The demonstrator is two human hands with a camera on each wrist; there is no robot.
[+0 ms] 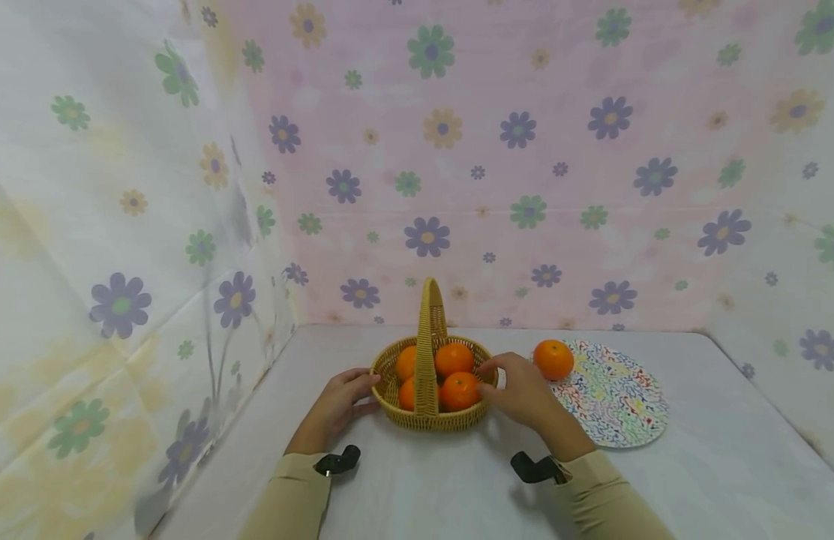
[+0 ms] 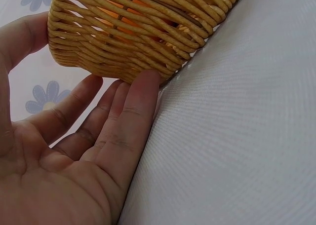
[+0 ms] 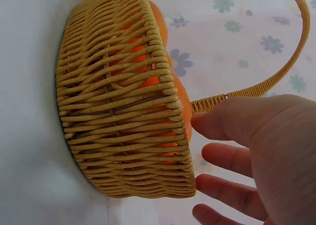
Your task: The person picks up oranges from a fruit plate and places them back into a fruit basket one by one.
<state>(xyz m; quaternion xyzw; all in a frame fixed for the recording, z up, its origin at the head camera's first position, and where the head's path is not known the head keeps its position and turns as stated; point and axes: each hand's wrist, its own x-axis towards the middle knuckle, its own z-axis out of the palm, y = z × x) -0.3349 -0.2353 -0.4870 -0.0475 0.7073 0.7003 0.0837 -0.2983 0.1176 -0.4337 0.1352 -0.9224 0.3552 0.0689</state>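
A yellow-brown wicker basket (image 1: 430, 422) with a tall arched handle (image 1: 425, 352) stands on the white table, with several oranges (image 1: 460, 391) inside. My left hand (image 1: 336, 401) holds the basket's left side. In the left wrist view its thumb (image 2: 29, 37) reaches the rim, while the other fingers (image 2: 131, 111) rest against the outer wall low near the table. At the right rim is my right hand (image 1: 521, 390), its fingers parted and nothing gripped between them. The right wrist view shows the thumb (image 3: 222, 119) close beside an orange (image 3: 183, 104) that rises over the rim.
To the right lies a round white mat (image 1: 619, 397) with multicoloured speckles. One more orange (image 1: 553, 360) sits at its upper left edge, just beyond my right hand. Flower-patterned cloth (image 1: 484, 165) hangs behind the table (image 1: 417, 487) and on both sides.
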